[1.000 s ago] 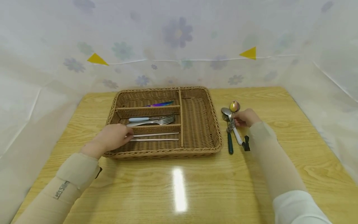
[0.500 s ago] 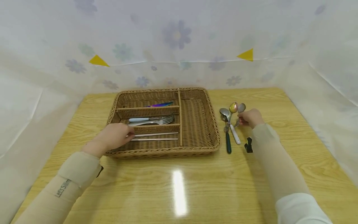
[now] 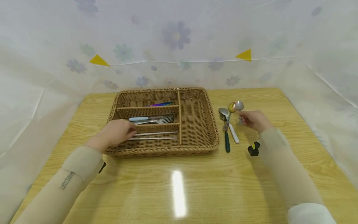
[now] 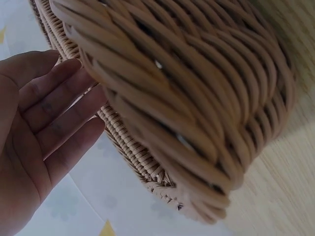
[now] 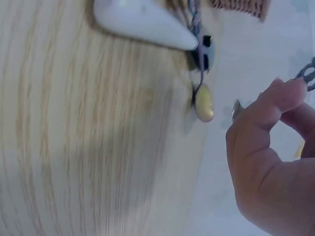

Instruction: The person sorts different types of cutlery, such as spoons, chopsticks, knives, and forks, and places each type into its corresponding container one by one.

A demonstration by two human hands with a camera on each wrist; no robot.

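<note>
My right hand pinches a small spoon by its ornate handle, with the silver bowl pointing away. In the right wrist view, the handle's openwork end shows past the thumb and finger. Beside it on the table lie crossed spoons: one with a green handle, one with a white handle and one with a gold bowl. My left hand is over the front left corner of the wicker basket; the left wrist view shows its fingers extended along the rim.
Inside the basket, a rainbow knife lies in the rear left compartment. Forks, one with a light-blue handle, share the middle one, and pale chopsticks the front one. A floral curtain stands behind the table.
My right hand has drawn the small spoon out of the pile and moved slightly right and up with it. My left hand stays at the basket's corner.
</note>
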